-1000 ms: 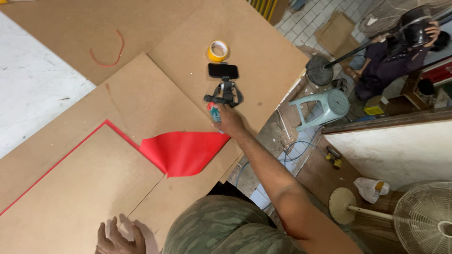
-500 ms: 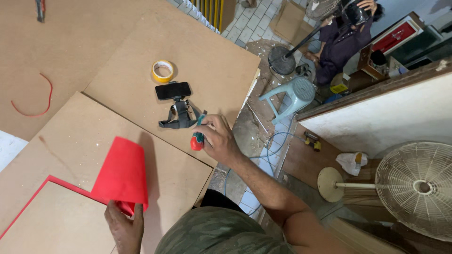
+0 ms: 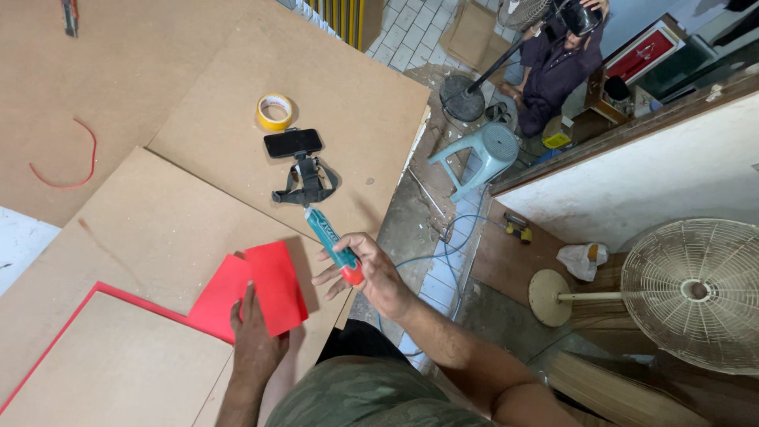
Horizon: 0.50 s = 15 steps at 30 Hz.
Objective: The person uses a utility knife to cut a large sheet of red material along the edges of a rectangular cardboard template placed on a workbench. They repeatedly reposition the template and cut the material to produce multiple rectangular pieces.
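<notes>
The right hand (image 3: 371, 273) is clamped on a teal tool (image 3: 332, 245) with a red end, a cutter or marker by its shape; which one cannot be told. The tool slants up and away from the palm, its teal tip pointing toward a black strap mount (image 3: 307, 186) that lies on the boards. The fingers wrap the red end, with the index finger stretched out to the left.

The left hand (image 3: 254, 336) lies flat, fingers together and pointing away, pressing on the near edge of a red sheet (image 3: 261, 292). The sheet is folded over on itself, so two red layers show, and it rests on a brown board (image 3: 158, 237) near that board's right corner. A thin red strip (image 3: 103, 296) runs from the sheet along a cut line in the board toward the lower left.

Beyond the mount, a dark phone (image 3: 292, 142) sits clipped crosswise at its top, and a yellow tape roll (image 3: 274, 111) lies just past it on a second board (image 3: 348, 95). A red cord (image 3: 71, 170) curls at far left. To the right, on the floor, stand a pale green stool (image 3: 486, 154) and a cream fan (image 3: 692, 292), and another person (image 3: 557, 67) sits farther off.
</notes>
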Available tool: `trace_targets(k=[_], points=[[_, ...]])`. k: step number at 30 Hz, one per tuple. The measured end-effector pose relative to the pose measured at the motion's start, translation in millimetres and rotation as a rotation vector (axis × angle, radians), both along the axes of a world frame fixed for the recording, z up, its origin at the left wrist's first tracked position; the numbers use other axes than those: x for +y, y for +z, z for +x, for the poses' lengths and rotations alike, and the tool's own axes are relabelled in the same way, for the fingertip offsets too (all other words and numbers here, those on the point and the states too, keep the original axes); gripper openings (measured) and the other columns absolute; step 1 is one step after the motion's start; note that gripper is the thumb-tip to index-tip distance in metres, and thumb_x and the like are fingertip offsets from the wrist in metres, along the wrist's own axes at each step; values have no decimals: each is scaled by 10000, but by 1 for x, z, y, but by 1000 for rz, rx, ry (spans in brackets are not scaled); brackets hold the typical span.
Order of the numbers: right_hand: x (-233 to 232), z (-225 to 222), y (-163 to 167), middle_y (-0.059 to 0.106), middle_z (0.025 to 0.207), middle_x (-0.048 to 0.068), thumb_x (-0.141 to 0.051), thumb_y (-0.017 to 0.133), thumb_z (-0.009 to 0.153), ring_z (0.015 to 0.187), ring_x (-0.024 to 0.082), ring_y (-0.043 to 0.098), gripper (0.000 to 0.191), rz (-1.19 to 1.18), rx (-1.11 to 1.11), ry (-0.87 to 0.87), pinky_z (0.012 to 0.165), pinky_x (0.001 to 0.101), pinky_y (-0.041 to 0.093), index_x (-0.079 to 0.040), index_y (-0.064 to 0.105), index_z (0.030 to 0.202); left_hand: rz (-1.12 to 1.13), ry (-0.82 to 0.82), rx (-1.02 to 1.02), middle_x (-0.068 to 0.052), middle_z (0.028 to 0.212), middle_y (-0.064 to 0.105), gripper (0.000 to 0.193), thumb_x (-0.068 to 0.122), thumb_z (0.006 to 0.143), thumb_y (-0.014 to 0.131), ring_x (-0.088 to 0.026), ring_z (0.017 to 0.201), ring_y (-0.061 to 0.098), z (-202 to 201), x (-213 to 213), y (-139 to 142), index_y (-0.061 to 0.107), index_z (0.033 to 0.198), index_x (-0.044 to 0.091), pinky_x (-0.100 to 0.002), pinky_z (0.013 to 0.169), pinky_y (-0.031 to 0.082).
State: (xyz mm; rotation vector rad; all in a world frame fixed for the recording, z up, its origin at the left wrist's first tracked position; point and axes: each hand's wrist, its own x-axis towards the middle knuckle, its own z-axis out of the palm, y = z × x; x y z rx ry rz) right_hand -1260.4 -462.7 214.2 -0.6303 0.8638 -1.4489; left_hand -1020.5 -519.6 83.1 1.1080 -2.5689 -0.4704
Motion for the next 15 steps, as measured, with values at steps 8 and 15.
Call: trace_targets(k=[8,15], points=[[18,107,-8,626,1060,99,-27,632,940,907,186,696,581,65,109,91,823,350,603,-208,350,1414,255,-392,-39,-153,1330,552,433,232,762,795,-387,1349,385,9,24,-7,716,1165,95,-654,1117,243],[24,128,-32,494,809,-42,-298,550,1184,625,77,468,331,135,-340,10,575,262,425,-30,541,1379,423,-274,198,-167,932,719,206,151,726,774,-386,941,665,86,52,-1,711,899,57,-506,873,522]])
